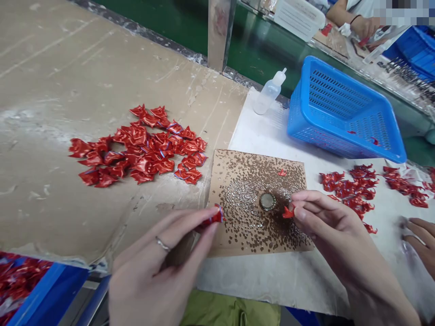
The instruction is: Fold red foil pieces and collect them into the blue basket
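Where left hand [149, 271] pinches red foil [215, 217], fingers [190, 226] hide most.

A factory workshop, with cardboard-covered bench [68, 77], blue basket [340, 108], heaped red pieces [142, 149].

No text, label, brand or number can be read anywhere here. The shiny crumpled red foil pieces [142, 149] carry only thin blue lines, and the translucent plastic squeeze bottle with a narrow nozzle [268, 93] shows no legible marking. A pixelated rectangular patch [404, 11] covers the top right corner, so nothing there can be made out
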`<state>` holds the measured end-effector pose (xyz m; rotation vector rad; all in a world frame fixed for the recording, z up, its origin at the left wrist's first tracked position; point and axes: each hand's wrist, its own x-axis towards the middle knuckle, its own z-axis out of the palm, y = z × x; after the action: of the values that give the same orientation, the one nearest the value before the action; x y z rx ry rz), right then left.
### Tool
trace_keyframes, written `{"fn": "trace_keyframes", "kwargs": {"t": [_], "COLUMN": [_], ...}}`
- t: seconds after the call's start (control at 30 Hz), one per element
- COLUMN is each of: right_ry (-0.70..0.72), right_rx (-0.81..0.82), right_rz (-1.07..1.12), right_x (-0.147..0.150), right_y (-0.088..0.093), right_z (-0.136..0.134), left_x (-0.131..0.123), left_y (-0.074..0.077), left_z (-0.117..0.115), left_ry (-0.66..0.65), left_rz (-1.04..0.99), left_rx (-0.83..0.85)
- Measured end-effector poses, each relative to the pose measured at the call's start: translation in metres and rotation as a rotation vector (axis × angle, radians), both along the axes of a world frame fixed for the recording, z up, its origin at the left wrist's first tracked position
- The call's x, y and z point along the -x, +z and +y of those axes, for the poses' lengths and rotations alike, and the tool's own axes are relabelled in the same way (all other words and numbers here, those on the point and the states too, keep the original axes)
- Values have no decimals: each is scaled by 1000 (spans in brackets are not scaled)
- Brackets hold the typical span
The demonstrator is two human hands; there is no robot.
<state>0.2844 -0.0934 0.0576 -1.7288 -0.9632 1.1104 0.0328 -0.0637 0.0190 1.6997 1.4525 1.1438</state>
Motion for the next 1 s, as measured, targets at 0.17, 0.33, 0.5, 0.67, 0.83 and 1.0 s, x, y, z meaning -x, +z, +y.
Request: {"fn": "trace_keyframes", "kwargs": {"t": [0.17, 0.33, 0.5, 0.67, 0.83, 1.0], "right_ry": [21, 50, -29, 136, 155, 161], "right_rx": [-24, -154, -229, -169, -132, -161], "right_rz": [73, -6, -292, -616, -722, -690], "right_x": [4, 19, 19, 1, -6, -2], "right_y": [5, 8, 10, 4, -7, -11], "right_z": [-9, -15, -26, -53, -74, -74], "left_x": [-24, -42, -45, -41, -44, -44], "left_y": [0, 1, 2, 2, 4, 4], "left_z": [-8, -18, -18, -15, -14, -16], "left_ry": [-148, -158, -140, -94, -97, -105], "left_rz": [-70, -129, -115, -91, -94, -105], "left_rx": [0, 48, 28, 51, 37, 20]}}
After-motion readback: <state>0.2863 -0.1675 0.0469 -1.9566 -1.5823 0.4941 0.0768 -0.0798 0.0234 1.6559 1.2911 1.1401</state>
